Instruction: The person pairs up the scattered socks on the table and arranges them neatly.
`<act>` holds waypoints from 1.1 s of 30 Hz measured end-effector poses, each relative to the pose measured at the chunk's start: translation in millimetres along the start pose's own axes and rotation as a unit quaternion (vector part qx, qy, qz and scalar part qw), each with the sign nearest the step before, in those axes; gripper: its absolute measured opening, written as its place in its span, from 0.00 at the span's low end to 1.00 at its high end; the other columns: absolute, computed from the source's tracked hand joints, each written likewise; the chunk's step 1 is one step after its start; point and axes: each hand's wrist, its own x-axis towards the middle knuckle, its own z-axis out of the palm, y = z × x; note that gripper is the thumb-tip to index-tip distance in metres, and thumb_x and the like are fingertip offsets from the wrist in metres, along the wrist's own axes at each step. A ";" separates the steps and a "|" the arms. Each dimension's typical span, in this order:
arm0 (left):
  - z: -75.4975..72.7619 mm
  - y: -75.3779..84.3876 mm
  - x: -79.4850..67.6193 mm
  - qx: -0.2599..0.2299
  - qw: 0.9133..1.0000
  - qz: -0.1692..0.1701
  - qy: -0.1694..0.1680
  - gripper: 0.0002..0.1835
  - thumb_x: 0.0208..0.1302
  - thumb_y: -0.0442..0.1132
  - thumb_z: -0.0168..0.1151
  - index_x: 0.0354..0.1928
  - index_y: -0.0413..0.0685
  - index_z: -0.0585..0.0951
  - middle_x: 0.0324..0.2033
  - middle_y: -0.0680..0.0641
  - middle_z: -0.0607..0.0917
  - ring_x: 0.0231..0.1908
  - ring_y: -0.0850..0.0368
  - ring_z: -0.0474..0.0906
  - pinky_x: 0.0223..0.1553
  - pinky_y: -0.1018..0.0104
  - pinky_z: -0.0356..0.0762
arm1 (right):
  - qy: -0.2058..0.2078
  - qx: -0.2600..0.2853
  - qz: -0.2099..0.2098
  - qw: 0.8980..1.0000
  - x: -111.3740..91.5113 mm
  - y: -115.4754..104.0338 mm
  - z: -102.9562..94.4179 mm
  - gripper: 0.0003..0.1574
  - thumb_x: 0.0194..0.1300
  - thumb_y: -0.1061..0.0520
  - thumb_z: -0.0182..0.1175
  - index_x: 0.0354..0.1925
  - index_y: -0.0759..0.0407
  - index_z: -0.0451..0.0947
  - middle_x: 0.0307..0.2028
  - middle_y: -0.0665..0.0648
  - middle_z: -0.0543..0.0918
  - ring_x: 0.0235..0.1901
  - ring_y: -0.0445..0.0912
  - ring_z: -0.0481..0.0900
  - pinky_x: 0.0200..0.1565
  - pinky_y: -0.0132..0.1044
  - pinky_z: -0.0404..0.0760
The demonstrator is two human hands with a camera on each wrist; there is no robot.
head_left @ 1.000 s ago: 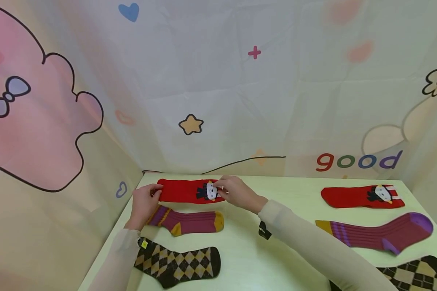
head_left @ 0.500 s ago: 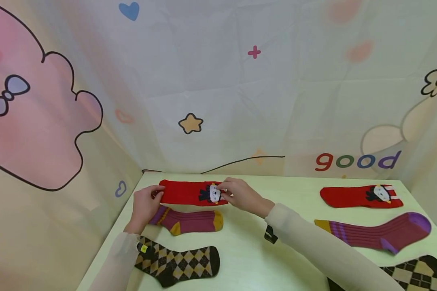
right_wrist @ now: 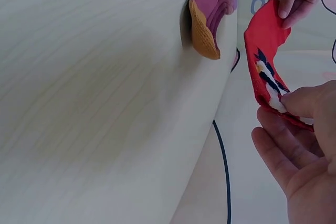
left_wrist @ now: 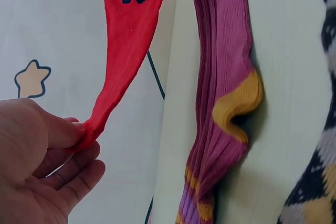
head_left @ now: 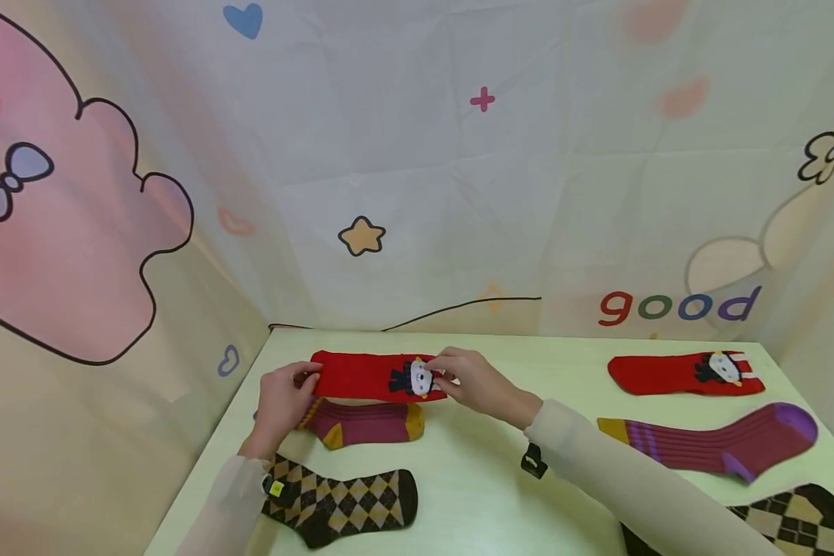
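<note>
A red sock [head_left: 361, 376] with a white cartoon face and a dark bow is stretched between the two hands, lifted off the table. At its plain end, the left hand [head_left: 283, 401] pinches the cloth between thumb and fingers. The right hand [head_left: 483, 386] pinches the end with the face; in the right wrist view its thumb presses on the white patch of the red sock [right_wrist: 268, 51]. Just below the red sock in the head view lies a maroon sock [head_left: 371, 423] with mustard heel and toe, its cuff partly hidden by the left hand.
A dark argyle sock [head_left: 361, 498] lies nearer on the left of the pale table [head_left: 479, 486]. On the right lie another red sock [head_left: 667, 374], a maroon and purple sock [head_left: 723, 448] and a black-and-cream argyle sock [head_left: 792, 517], partly behind the right sleeve. A printed curtain [head_left: 417, 170] hangs behind.
Both hands have moved the red sock slightly right and toward the person, so it now overlaps the top of the maroon sock in the head view. The other socks stay put.
</note>
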 end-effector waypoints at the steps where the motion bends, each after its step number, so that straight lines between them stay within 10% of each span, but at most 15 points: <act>1: -0.1 1.7 -1.0 -0.001 1.000 0.003 0.001 0.09 0.66 0.31 0.69 0.46 0.39 0.90 0.40 0.39 0.90 0.35 0.47 0.86 0.39 0.51 0.85 | 0.003 0.003 -0.003 1.000 -2.1 0.1 -0.7 0.18 0.64 0.66 0.71 0.52 0.65 0.86 0.44 0.58 0.86 0.36 0.45 0.85 0.41 0.32 0.85; 33: 13.4 55.1 -30.0 -0.060 0.996 0.037 -0.046 0.10 0.61 0.30 0.73 0.45 0.43 0.91 0.40 0.44 0.91 0.31 0.57 0.83 0.32 0.68 0.81 | 0.028 0.033 0.039 0.998 -80.6 1.8 -30.1 0.20 0.61 0.69 0.71 0.53 0.63 0.85 0.43 0.56 0.86 0.33 0.39 0.83 0.36 0.37 0.86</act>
